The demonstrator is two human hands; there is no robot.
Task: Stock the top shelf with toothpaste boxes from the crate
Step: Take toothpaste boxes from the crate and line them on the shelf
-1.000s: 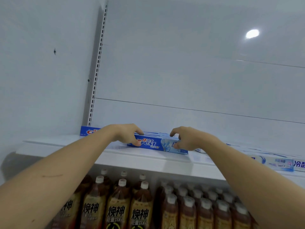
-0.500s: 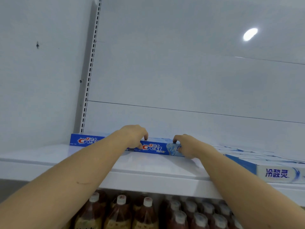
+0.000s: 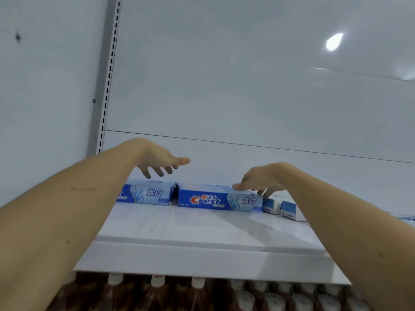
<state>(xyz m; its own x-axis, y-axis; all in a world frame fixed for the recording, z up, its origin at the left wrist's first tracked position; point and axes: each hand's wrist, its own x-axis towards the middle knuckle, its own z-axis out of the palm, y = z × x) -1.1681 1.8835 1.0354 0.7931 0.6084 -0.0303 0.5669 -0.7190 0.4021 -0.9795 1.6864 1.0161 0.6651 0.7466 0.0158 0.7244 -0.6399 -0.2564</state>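
Note:
Two blue Crest toothpaste boxes lie end to end along the back of the white top shelf (image 3: 202,245): one box (image 3: 148,195) partly behind my left forearm, the other box (image 3: 219,200) in the middle. My left hand (image 3: 160,162) hovers above the left box with fingers spread and holds nothing. My right hand (image 3: 261,181) hangs over the right end of the middle box, fingertips touching its top, fingers loosely bent. The crate is out of view.
Several white and blue toothpaste boxes (image 3: 283,207) lie on the shelf right of the Crest boxes, partly behind my right arm. Brown drink bottles (image 3: 197,292) with white caps fill the shelf below. A slotted upright (image 3: 107,86) runs up at the back left.
Both hands have let go of the middle Crest box, which now lies flat at the back in line with the left one. My left hand has lifted off and opened; the view has tilted upward.

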